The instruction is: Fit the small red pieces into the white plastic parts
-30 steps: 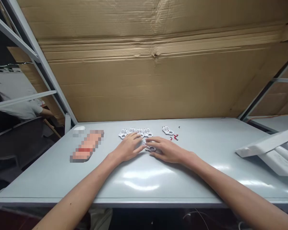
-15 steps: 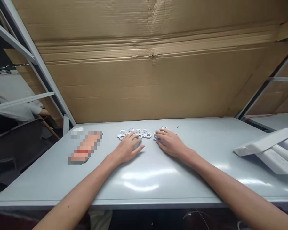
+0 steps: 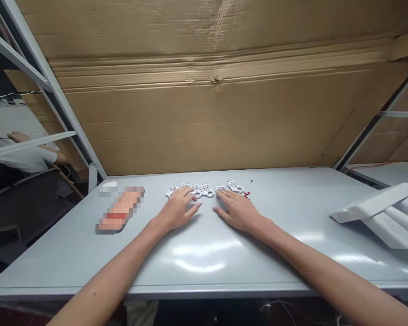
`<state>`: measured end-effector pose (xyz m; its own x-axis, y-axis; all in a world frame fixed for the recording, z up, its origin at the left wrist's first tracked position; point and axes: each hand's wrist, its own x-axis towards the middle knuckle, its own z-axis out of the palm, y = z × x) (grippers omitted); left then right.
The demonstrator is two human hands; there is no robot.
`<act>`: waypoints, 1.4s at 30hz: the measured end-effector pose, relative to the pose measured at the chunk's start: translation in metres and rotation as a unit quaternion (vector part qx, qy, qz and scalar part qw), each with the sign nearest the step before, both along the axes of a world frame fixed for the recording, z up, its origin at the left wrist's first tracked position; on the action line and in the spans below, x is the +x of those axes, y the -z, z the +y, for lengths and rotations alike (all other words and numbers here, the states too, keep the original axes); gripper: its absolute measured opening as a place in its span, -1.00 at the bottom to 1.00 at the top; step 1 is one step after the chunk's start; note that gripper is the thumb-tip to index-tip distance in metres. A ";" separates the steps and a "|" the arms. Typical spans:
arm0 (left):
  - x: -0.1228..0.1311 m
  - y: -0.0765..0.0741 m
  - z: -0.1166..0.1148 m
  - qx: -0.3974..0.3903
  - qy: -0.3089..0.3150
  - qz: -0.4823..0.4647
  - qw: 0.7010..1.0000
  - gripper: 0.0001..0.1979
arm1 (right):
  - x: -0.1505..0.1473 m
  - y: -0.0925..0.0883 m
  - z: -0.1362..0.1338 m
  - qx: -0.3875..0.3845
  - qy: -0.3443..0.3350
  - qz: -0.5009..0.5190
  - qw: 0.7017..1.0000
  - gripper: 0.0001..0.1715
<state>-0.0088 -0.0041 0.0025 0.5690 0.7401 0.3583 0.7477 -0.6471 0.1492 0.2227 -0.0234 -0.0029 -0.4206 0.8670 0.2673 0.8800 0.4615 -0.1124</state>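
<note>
Several small white plastic pieces, each with a round hole, lie in a row toward the back of the table; one of these white plastic pieces [image 3: 207, 190] shows clearly between my hands. My left hand [image 3: 177, 209] rests palm down, fingers stretched over the near edges of the left pieces. Flat on the table, my right hand [image 3: 240, 210] has its fingertips over another white piece [image 3: 220, 187], partly hiding it. Just beyond those fingers is a further white piece [image 3: 235, 186]. Small red bits [image 3: 247, 195] peek out beside the right hand. Neither hand grips anything.
A pixelated orange-red object [image 3: 122, 210] lies at left, with a small white item [image 3: 109, 188] behind it. Long white packages [image 3: 377, 203] are stacked at right. Cardboard [image 3: 204, 127] walls the back of the grey table [image 3: 204, 253]. Another person [image 3: 30, 156] is at far left.
My right hand has drawn slightly back toward me, uncovering more of the white pieces and the red bits. My left hand has barely shifted. The person at left now shows a raised hand.
</note>
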 end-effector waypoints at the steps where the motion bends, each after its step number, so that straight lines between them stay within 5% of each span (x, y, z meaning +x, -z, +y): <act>1: 0.000 -0.001 0.000 0.003 -0.005 -0.005 1.000 -0.71 | 0.001 0.002 0.002 0.000 -0.005 0.007 1.000 -0.52; 8: -0.007 0.007 0.007 -0.023 -0.083 0.027 0.996 -0.51 | 0.008 0.007 0.014 -0.014 -0.049 0.040 0.998 -0.36; 14: -0.017 0.014 0.014 -0.064 -0.069 0.063 0.994 -0.40 | 0.010 0.006 0.018 -0.033 -0.075 0.055 0.995 -0.29; 24: -0.028 0.002 0.016 -0.080 -0.066 0.075 0.992 -0.43 | 0.013 0.006 0.025 -0.042 -0.145 0.076 0.986 -0.30; 27: -0.024 0.001 0.014 -0.072 -0.063 0.079 0.992 -0.46 | 0.026 0.004 0.034 -0.023 -0.105 0.121 0.987 -0.41; 32: -0.018 -0.002 0.010 -0.055 -0.056 0.077 0.994 -0.52 | 0.055 0.006 0.054 -0.069 0.055 0.153 0.984 -0.40; 36: -0.016 -0.004 0.008 -0.037 -0.055 0.068 0.995 -0.53 | 0.063 0.011 0.061 -0.113 0.049 0.163 0.979 -0.45; 42: -0.016 -0.003 0.008 -0.011 -0.041 0.042 0.998 -0.55 | 0.061 0.013 0.063 -0.056 0.044 0.161 0.984 -0.48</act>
